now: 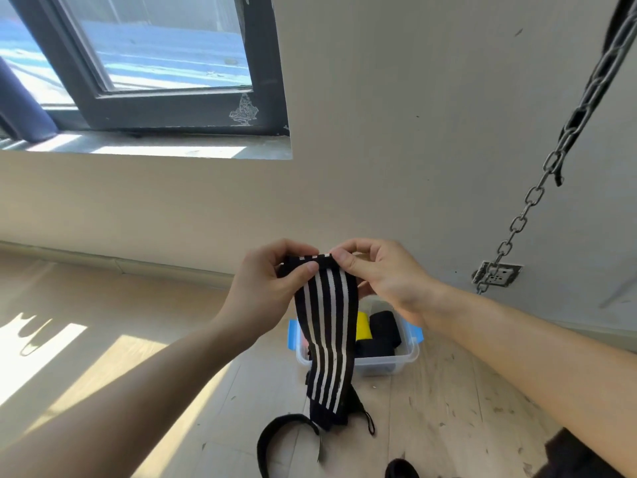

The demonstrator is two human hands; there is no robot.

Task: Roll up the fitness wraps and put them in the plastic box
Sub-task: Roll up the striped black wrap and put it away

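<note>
Bright daylight enters through the window (144,56) at upper left and lights the room evenly. It throws hard, overexposed patches on the windowsill (165,150) and across the wooden floor (113,357) at lower left, where the white areas lose all detail and dark scalloped shadows cut into them. The wall (396,132) is softly lit, shading from warm beige to cooler grey toward the right. The wide-angle lens bends straight lines: the window frame leans, the baseboard (138,263) curves, and the forearms stretch large toward the lower corners. Focus is fair at centre, with the striped wrap (329,322) clear; edges look softer and slightly smeared.
</note>
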